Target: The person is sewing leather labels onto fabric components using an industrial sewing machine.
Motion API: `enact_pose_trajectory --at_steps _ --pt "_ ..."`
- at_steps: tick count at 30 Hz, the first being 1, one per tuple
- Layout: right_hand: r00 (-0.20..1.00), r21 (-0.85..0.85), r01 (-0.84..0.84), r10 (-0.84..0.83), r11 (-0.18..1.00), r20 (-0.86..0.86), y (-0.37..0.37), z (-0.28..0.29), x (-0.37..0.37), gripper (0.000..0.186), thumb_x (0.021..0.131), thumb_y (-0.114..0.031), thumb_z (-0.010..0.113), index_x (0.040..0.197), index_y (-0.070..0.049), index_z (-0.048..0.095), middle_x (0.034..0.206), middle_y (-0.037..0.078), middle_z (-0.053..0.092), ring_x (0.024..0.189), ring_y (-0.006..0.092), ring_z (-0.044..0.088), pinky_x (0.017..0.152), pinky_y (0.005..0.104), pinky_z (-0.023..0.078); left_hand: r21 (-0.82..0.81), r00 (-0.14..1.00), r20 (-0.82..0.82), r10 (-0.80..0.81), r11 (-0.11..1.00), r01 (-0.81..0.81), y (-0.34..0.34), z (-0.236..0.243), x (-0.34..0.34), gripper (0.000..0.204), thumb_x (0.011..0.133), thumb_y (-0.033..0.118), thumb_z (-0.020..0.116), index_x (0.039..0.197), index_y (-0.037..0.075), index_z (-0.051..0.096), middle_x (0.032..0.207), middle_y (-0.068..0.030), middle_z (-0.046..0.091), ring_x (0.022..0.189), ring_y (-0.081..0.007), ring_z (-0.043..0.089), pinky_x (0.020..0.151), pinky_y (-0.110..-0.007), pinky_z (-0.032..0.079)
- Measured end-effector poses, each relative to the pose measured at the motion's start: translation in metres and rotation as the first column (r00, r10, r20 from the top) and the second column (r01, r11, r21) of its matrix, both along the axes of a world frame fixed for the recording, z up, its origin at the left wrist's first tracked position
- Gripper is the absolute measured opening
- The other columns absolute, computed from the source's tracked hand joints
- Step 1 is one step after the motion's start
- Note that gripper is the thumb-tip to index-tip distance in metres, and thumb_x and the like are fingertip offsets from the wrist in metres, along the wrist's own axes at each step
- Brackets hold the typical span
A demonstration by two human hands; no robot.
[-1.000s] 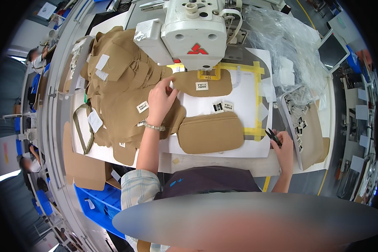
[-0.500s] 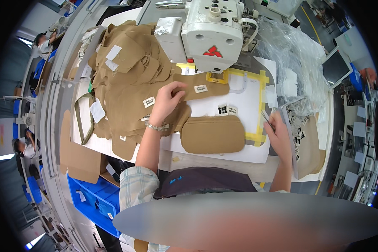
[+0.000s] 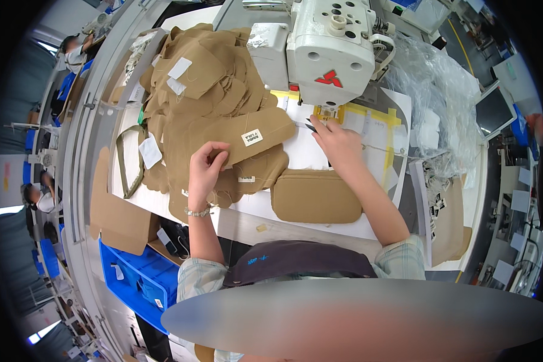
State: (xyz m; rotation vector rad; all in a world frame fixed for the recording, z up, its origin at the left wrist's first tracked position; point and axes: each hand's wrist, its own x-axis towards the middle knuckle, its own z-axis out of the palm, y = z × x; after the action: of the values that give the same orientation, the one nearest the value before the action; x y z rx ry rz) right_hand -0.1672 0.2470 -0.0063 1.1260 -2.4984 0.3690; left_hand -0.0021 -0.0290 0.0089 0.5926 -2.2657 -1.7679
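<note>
A long tan fabric piece point(image 3: 270, 126) with a small white label point(image 3: 252, 137) sewn on it lies over the pile. My left hand point(image 3: 206, 170) is closed, with thumb and fingers pinched at the piece's near edge. Just in front of the sewing machine head point(image 3: 329, 57), my right hand point(image 3: 339, 145) is closed around slim tweezers point(image 3: 311, 125); only their dark tip shows. That hand is beside the yellow-framed clamp point(image 3: 330, 113). Below my right wrist rests a rounded tan panel point(image 3: 317, 196) on the white sheet.
A heap of tan fabric pieces point(image 3: 208, 72) fills the left of the table. Clear plastic film point(image 3: 431, 108) is at the right, above an open box point(image 3: 445, 211) holding labels. A blue crate point(image 3: 136, 280) stands at the lower left, and a screen point(image 3: 495, 111) at the far right.
The labelled fabric piece has come away from under the machine head, leftward with my left hand. My right hand has moved left and forward to the clamp, still with the tweezers. The view has shifted slightly.
</note>
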Motion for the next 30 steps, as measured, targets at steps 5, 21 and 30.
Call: enact_pose_trajectory --at_steps 5,21,30 --pt "0.998 0.043 -0.063 0.061 0.997 0.035 -0.014 -0.013 -0.004 0.036 0.083 -0.026 0.072 0.118 -0.017 0.067 0.079 0.000 0.058 0.059 0.0181 0.060 0.055 0.0323 0.049 -0.011 0.999 0.034 0.015 1.000 -0.015 -0.002 0.005 0.008 0.013 0.092 0.000 0.061 0.105 0.000 0.066 0.078 0.0028 0.061 0.065 -0.0024 0.051 0.057 -0.019 0.043" --pt "0.998 -0.103 -0.021 0.027 0.994 0.053 0.036 0.005 -0.003 0.032 0.082 -0.020 0.070 0.113 -0.013 0.069 0.075 0.002 0.060 0.056 0.0198 0.061 0.052 0.0318 0.050 -0.260 0.990 -0.046 0.134 0.955 -0.141 -0.027 0.011 0.014 0.019 0.093 0.002 0.061 0.111 -0.002 0.064 0.086 -0.0031 0.068 0.077 -0.0086 0.060 0.067 -0.024 0.047" --pt "0.893 -0.237 0.429 -0.371 0.871 0.255 0.137 -0.008 0.056 0.038 0.082 -0.019 0.076 0.119 -0.015 0.069 0.073 0.005 0.056 0.055 0.0242 0.054 0.051 0.0340 0.045 -0.847 0.946 -0.019 0.323 0.497 -0.186 -0.036 0.003 -0.002 0.037 0.086 0.013 0.069 0.121 0.008 0.062 0.080 -0.0049 0.061 0.079 -0.0228 0.060 0.075 -0.037 0.046"
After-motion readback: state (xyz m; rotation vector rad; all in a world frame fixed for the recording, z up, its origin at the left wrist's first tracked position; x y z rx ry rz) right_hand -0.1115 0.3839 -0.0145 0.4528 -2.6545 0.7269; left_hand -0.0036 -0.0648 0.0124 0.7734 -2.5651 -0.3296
